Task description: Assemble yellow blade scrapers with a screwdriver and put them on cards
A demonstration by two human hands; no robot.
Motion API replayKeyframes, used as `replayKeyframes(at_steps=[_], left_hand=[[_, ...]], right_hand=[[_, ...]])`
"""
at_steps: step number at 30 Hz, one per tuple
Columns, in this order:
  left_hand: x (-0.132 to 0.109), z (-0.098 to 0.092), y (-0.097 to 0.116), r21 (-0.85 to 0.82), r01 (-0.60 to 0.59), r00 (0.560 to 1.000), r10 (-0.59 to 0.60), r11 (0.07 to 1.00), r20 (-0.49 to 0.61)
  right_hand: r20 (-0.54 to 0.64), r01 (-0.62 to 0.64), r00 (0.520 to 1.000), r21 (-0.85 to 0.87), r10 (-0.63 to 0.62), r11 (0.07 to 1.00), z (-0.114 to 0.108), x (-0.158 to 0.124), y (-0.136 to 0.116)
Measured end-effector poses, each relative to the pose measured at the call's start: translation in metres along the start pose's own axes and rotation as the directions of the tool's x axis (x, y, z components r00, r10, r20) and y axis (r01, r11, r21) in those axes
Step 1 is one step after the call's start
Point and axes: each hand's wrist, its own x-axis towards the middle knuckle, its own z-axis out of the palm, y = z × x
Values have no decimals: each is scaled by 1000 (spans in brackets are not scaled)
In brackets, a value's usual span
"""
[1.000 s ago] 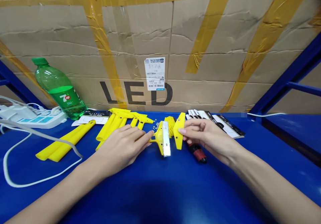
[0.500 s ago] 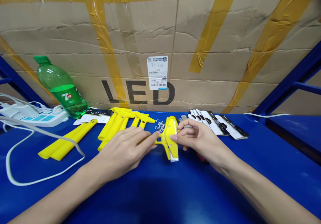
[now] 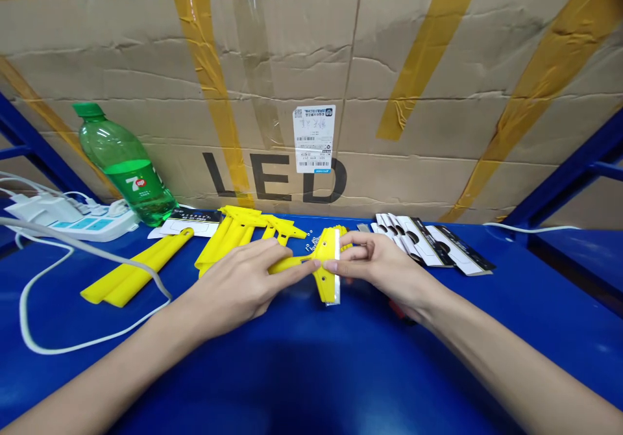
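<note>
Change: Since the earlier head view, our two hands have come closer together, and their fingertips now nearly meet at the yellow plastic scraper (image 3: 325, 258).

Head view: We look forward and down at a blue metal table (image 3: 272, 376), and a taped cardboard carton (image 3: 292, 65) stands behind it.

Left hand (image 3: 233, 285): It lies low with the fingers stretched along the scraper handle. We cannot tell if this grip truly closes on the handle; it seems to press lightly, perhaps to keep the handle steady.

Right hand (image 3: 384, 269): The thumb and fingers come from the right side, and this grip is grasping the scraper head, probably to hold it in a fixed position.

Scraper: It is on the table between both hands, with the handle going to the left and a metal blade (image 3: 335, 273) along the right side of the head.

Things: Tiny screws (image 3: 309, 245) lie just behind the fingertips. A red and black screwdriver (image 3: 402, 311) is partly hidden under the right wrist. Printed cards (image 3: 431, 243) overlap to the right, and more yellow scrapers (image 3: 243, 230) lie behind the left hand, near to reach.

Rest: A green 7UP bottle (image 3: 124, 165), a power strip (image 3: 73, 224), a white cable (image 3: 29, 305) and yellow handles (image 3: 131, 269) are on the left side.
</note>
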Motion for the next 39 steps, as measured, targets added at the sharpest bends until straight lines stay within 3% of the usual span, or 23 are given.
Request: replayKeyframes(at_steps=[3, 5, 8, 10, 13, 21, 24, 33, 39], left_hand=[[-6, -2, -17, 15, 49, 996, -50, 999, 72], [-13, -2, -30, 1, 99, 990, -99, 995, 102], [-23, -2, -43, -16, 155, 979, -152, 988, 136], [-26, -3, -46, -14, 167, 973, -163, 986, 161], [-26, -5, -43, 3, 177, 968, -175, 984, 182], [-22, -4, -37, 12, 141, 979, -141, 990, 147], [-22, -4, -37, 3, 123, 983, -122, 992, 135], [-22, -3, -36, 1, 127, 975, -125, 992, 183], [-23, -5, -38, -17, 147, 967, -140, 989, 215]], right_hand=[[-6, -15, 1000, -92, 14, 996, -5, 18, -10], [-78, 85, 990, -325, -116, 942, -9, 31, -18], [-5, 210, 952, -715, -305, 667, -10, 48, -25], [124, 276, 938, -833, -325, 480, -7, 56, -24], [254, 341, 929, -870, -268, 357, -1, 62, -19], [349, 388, 909, -908, -227, 158, 8, 68, -13], [369, 404, 903, -904, -219, 140, 6, 69, -12], [485, 501, 865, -829, -127, 250, 2, 74, -14], [466, 515, 853, -825, -235, 231, -2, 65, -8]])
